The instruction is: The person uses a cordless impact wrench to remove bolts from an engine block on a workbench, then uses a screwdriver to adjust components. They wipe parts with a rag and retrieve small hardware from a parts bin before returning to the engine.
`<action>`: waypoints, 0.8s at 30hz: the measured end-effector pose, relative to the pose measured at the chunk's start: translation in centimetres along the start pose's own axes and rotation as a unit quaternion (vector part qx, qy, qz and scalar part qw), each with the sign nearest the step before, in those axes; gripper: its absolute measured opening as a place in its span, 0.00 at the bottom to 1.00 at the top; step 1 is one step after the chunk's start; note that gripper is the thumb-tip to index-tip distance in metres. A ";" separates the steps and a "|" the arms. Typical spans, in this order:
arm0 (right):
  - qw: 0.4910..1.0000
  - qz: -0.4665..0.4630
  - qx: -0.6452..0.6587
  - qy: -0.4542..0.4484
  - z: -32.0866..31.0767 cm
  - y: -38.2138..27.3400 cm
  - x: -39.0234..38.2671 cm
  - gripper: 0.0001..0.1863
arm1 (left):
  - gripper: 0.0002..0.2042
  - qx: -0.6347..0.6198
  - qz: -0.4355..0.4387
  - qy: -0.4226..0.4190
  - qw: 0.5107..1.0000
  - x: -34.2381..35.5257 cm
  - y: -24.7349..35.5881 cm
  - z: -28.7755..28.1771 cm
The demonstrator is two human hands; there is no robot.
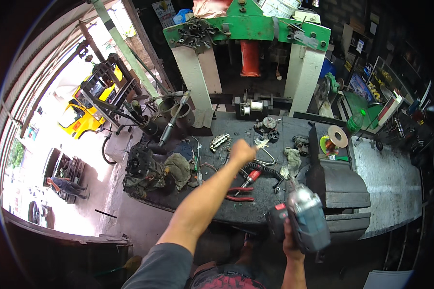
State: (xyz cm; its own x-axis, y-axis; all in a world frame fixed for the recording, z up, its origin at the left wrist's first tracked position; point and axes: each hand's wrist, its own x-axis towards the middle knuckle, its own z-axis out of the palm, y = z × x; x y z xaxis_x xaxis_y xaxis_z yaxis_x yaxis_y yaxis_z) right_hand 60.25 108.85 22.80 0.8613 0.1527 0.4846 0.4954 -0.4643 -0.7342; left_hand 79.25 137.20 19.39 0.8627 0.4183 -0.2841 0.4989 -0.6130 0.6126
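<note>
My right hand [290, 240] grips a cordless impact wrench [307, 216] by its handle at the front of the dark workbench [197, 195]. The wrench's nose points away from me, and a black and red battery [277, 219] shows at its left. Stretched out over the middle of the bench, my left hand [242, 153] is curled, slightly blurred, its fingertips hidden. A pale flat piece [262, 143] shows just beyond it; whether I hold it I cannot tell. Below that hand lie a black coiled hose [263, 168], a red air tool [250, 178] and red-handled pliers [239, 194].
A greasy motor housing [142, 168] and a grey rag [177, 167] occupy the bench's left side. Another rag [291, 163] lies toward the right. The green and white press frame [246, 29] stands behind. A person [66, 187] and a yellow forklift [84, 113] are outside, left.
</note>
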 end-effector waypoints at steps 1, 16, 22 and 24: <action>0.999 -0.024 -0.037 0.012 -1.0 -0.4 -0.4 0.12 | 0.18 0.003 0.003 0.028 1.000 -0.8 -0.7 2.5; 0.996 0.012 -0.076 -0.039 -7.5 -0.3 -9.4 0.12 | 0.18 0.196 0.041 0.132 0.971 0.6 -16.8 5.8; 0.994 0.105 -0.021 -0.013 -7.3 -3.9 -14.9 0.14 | 0.15 0.175 -0.018 0.071 0.982 2.3 -16.4 5.3; 0.990 0.138 0.008 -0.005 -7.0 -5.4 -17.7 0.15 | 0.16 0.034 -0.034 0.081 0.996 2.0 -16.6 2.6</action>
State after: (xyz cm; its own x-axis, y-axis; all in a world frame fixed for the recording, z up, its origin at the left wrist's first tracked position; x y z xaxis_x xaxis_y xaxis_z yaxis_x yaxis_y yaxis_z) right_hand 41.55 102.58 21.52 0.9653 0.0307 0.2595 0.2425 -0.4752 -0.8458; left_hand 72.89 146.48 6.67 0.8050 0.5596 -0.1969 0.5647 -0.6212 0.5433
